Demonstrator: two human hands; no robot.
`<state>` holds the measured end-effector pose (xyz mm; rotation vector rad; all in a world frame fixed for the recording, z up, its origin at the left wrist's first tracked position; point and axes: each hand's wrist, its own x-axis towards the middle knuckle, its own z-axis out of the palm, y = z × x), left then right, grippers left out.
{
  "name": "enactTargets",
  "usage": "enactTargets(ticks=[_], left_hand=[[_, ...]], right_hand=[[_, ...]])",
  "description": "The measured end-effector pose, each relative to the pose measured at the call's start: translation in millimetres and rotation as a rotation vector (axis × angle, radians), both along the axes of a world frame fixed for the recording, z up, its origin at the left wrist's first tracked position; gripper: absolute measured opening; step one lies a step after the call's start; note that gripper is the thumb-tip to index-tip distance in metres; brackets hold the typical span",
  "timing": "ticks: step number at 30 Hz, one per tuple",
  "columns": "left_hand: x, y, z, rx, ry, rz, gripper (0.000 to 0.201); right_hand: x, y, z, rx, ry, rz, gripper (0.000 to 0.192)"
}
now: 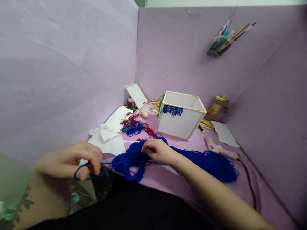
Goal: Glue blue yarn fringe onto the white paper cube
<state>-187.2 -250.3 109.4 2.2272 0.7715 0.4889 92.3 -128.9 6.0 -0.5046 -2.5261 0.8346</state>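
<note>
— Blue cord [208, 162], that's what both hands are in. See it heaped across the purple table [180, 180]?

— I see the heap. Where's the left hand [71, 162]?

— Out at the near left edge, fingers [95, 167] curled shut around a loop of the cord. The loop pokes out below the knuckles, and a single strand runs from it rightward to the heap.

— And the right hand [160, 151]?

— Resting on top of the heap's left end, fingers pinched together on the strands there. Something thin and dark shows at the fingertips — I can't tell whether it's a tool or just cord in shadow.

— So the cord is under one hand and inside the other.

— Right. The bulk of it lies to the right of the right wrist, spread toward the glue gun [219, 148], which lies just beyond it with a black cable trailing off.

— What's that white thing behind?

— An open white box [180, 122] with stick edges, a blue fringe [172, 110] hanging on its front face. Left of it, a smaller tangle of blue and pink threads [134, 126] beside some white paper sheets [110, 136].

— And on the wall?

— A cup of brushes and pencils [224, 41], fixed up on the purple backdrop, well apart from the hands.
</note>
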Motion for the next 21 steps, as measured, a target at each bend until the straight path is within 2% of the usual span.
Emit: enactTargets(ticks=[6,11,15,21], left_hand=[[1,-5,1.3,-0.008,0.001,-0.036,0.025],[9,-13,4.2,0.074,-0.008,-0.132,0.026],[21,-21,7.6,0.094,-0.031,-0.167,0.029],[30,-22,9.3,-0.01,-0.002,-0.213,0.032]], right_hand=[[-22,17,-6.3,0.008,0.083,-0.149,0.022],[-36,23,-7.8,0.019,0.085,-0.049,0.034],[-24,14,-6.7,-0.05,-0.044,-0.027,0.022],[-1,3,-13.2,-0.203,-0.115,-0.01,0.02]])
